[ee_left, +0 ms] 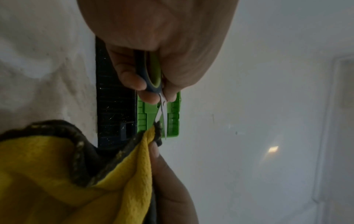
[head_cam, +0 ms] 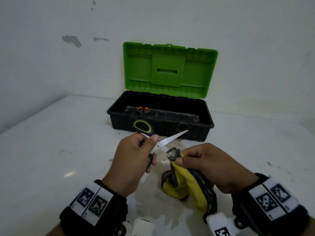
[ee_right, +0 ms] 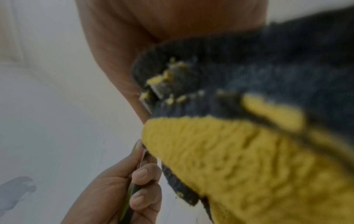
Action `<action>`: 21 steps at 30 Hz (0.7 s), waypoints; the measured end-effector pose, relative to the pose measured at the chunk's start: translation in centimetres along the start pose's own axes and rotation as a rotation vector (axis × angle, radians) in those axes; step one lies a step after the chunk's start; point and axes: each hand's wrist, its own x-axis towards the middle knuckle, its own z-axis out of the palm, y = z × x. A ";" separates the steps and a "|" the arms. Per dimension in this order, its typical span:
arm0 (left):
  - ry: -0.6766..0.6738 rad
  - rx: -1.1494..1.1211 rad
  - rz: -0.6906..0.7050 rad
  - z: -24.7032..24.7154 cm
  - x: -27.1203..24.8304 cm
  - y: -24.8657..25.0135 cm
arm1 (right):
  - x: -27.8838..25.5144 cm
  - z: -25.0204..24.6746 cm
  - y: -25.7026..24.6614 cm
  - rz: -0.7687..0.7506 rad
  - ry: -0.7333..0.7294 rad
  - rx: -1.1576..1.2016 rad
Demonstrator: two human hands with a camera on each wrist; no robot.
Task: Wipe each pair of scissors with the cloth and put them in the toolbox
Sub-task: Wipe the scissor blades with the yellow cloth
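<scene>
My left hand grips a pair of green-and-black-handled scissors by the lower handle, blades spread apart. One blade points up right toward the toolbox; the other runs into the cloth. My right hand pinches a yellow cloth with dark edging around that lower blade. In the left wrist view the scissors sit between my fingers and the cloth meets the blade tip. The black toolbox stands behind with its green lid up. Orange-handled scissors lie inside it.
The toolbox stands on a white table against a pale wall. Stains and a wet-looking patch mark the table under my hands. The cloth's lower end rests on the table.
</scene>
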 end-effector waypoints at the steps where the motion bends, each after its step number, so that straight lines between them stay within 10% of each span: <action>1: 0.005 0.000 0.005 0.1 0.0 0.0 | 0.0 0.1 0.0 -0.008 0.007 0.002; 21: 0.029 -0.004 -0.014 0.1 -0.4 0.1 | 0.9 0.7 -0.1 -0.118 0.040 -0.122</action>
